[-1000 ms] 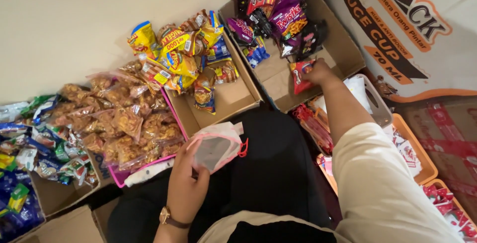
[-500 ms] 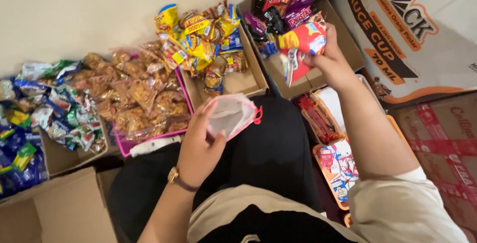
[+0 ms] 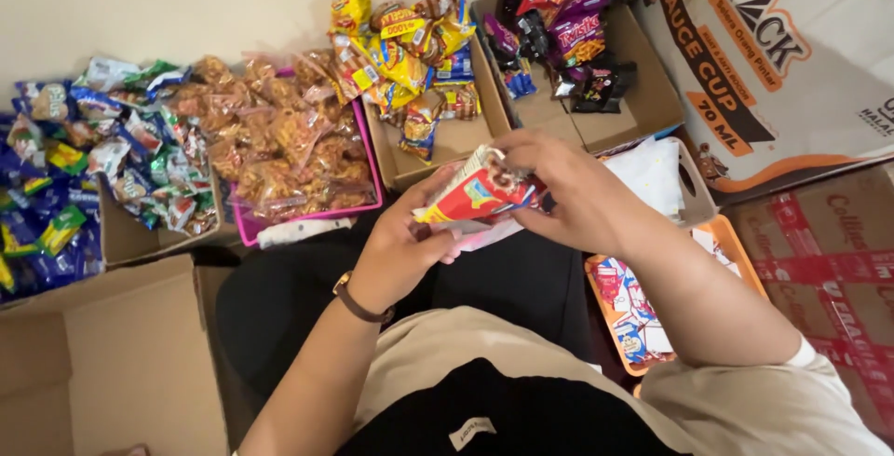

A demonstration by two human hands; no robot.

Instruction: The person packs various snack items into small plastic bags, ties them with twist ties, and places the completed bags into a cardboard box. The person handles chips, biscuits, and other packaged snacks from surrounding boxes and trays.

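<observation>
Both hands meet over the lap, just in front of the near edge of the cardboard box of yellow snack packs (image 3: pixel 438 139). The right hand (image 3: pixel 568 195) is closed around the upper end of a red snack packet (image 3: pixel 480 197), fingers wrapped over it. The left hand (image 3: pixel 410 242) (a watch on its wrist) pinches a pink-rimmed pouch (image 3: pixel 484 232) beneath. The packet's long axis slants, its low end pointing left toward the pink tray (image 3: pixel 307 217).
</observation>
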